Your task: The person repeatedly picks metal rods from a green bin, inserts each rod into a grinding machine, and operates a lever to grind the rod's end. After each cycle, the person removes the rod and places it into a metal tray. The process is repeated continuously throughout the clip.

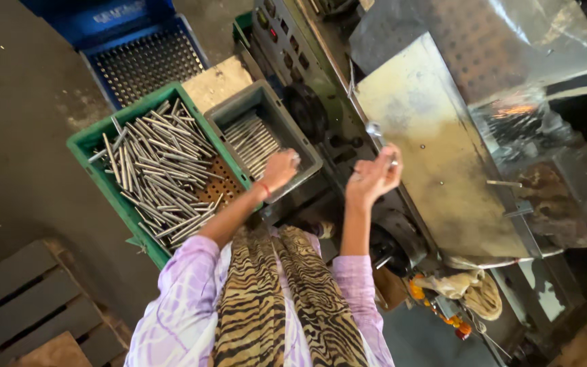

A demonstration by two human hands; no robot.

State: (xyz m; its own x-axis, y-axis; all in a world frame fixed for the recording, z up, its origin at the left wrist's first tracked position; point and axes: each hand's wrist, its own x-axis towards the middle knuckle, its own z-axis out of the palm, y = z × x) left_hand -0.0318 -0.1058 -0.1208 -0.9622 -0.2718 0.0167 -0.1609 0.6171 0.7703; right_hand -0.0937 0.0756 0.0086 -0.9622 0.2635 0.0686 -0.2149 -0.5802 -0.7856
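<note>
A blue perforated crate (145, 61) sits at the top left on the grey floor (15, 136). A wooden pallet (25, 306) lies at the lower left. A crumpled beige cloth (470, 289) rests near the machine's base, with small orange objects (436, 306) just beside it. Orange sparks (514, 110) glow behind a clear plastic guard (538, 41) at upper right.

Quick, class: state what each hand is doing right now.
Left hand: closed, over the grey tray of metal rods; its hold cannot be told.
Right hand: closed on a metal rod.
</note>
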